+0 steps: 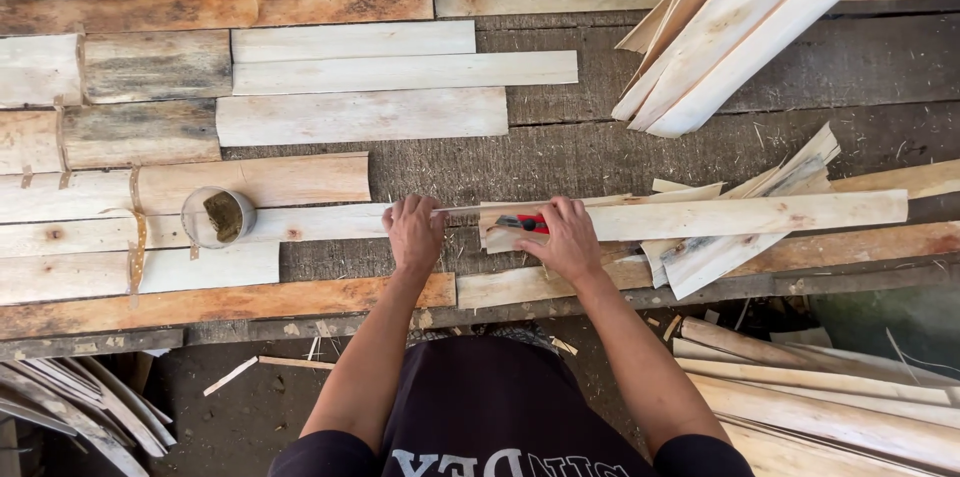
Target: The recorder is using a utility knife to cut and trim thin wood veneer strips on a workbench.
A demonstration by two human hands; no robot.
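My right hand (565,242) grips a red-handled utility knife (527,224), its blade laid against a long pale wooden strip (740,214) that runs left to right across the workbench. My left hand (414,233) presses down on the strip's thin left end, fingers curled over a narrow sliver (462,208) splitting off the top edge. Both hands sit near the bench's front edge, about a hand's width apart.
Flat wood pieces (360,117) lie in rows at left and centre. A small round cup (218,216) holding a brownish lump stands left of my hands. Long pale slats (740,27) lean at upper right. More slats (830,407) pile on the floor at lower right.
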